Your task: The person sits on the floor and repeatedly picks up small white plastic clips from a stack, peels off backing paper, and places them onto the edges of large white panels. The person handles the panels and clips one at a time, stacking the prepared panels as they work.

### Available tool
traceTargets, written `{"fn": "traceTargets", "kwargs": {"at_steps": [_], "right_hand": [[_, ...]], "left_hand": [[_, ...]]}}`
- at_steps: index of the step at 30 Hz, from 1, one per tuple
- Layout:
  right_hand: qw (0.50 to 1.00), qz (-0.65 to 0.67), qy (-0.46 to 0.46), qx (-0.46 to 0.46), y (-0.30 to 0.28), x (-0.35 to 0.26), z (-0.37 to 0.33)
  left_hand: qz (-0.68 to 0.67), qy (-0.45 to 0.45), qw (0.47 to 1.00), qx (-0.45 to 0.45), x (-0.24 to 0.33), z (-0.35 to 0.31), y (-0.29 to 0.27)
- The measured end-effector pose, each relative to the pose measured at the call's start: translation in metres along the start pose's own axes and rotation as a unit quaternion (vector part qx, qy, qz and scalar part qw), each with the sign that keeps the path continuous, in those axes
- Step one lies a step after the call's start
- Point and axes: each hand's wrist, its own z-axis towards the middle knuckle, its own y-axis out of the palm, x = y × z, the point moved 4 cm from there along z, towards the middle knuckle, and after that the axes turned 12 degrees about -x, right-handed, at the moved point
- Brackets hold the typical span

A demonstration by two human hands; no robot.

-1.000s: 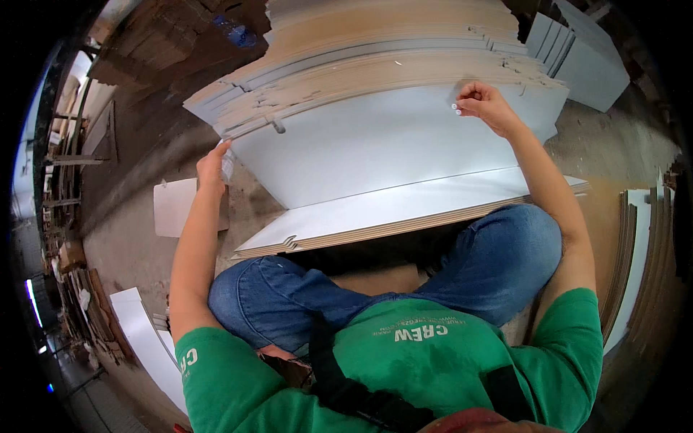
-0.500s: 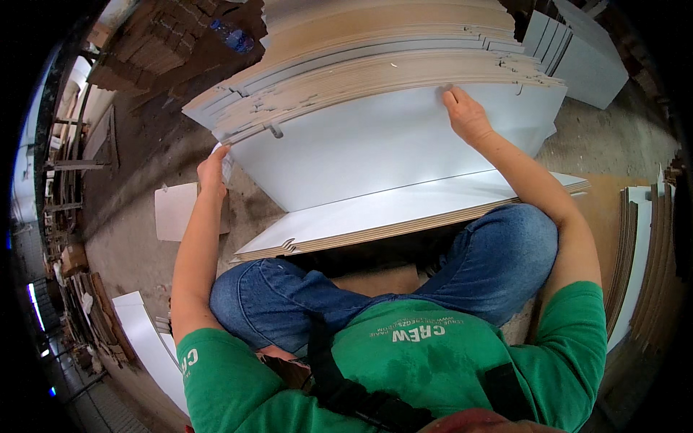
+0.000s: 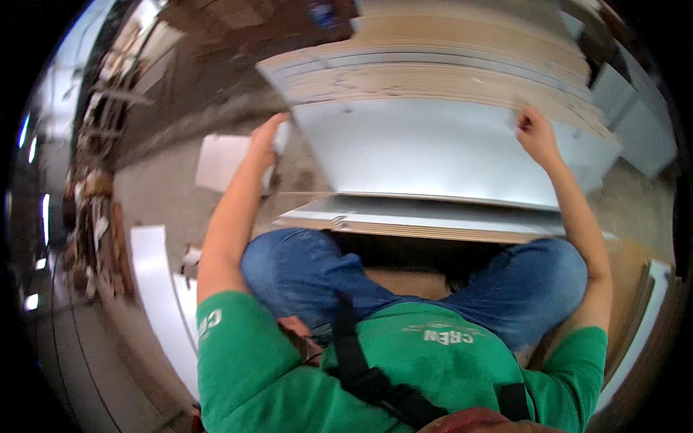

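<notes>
My right hand is closed at the upper edge of a large white panel, fingers curled. The panel leans in front of the stack of boards, its lower edge just above a shadowed gap. Below it, several white-topped boards lie by my knees, their light brown edges facing me. Beside the panel's upper left corner, my left hand is closed round a thin white cloth-like piece. Motion blur hides the exact finger contact of both hands.
A pale square piece lies on the floor at left. White strips rest near my left elbow. More panels stand upright at far right, and edge-on boards at lower right. A blue-tinted plastic bottle lies at the back.
The whole view has shifted, so things sit further right. A dark gap now shows between the leaning panel's lower edge and the boards by my knees, where they met before.
</notes>
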Motion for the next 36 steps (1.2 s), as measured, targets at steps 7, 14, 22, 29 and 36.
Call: {"fn": "traceTargets", "kwargs": {"at_steps": [7, 14, 22, 29, 36], "right_hand": [[0.956, -0.221, -0.157, 0.117, 0.028, -0.009, -0.002], [0.980, -0.129, -0.086, 0.122, -0.012, 0.016, -0.005], [0.988, -0.035, -0.093, 0.119, 0.005, 0.006, -0.004], [0.966, -0.197, -0.119, 0.118, 0.010, 0.006, -0.012], [0.980, -0.106, 0.006, 0.167, -0.036, 0.031, -0.012]], "left_hand": [[0.140, 0.030, 0.986, 0.080, -0.031, 0.045, -0.013], [0.107, 0.049, 0.989, 0.085, -0.022, 0.041, 0.006], [0.055, 0.045, 0.990, 0.120, -0.022, 0.050, -0.003], [0.015, 0.069, 0.994, 0.079, -0.014, 0.048, -0.003], [0.033, 0.078, 0.994, 0.069, -0.004, 0.022, 0.002]]}}
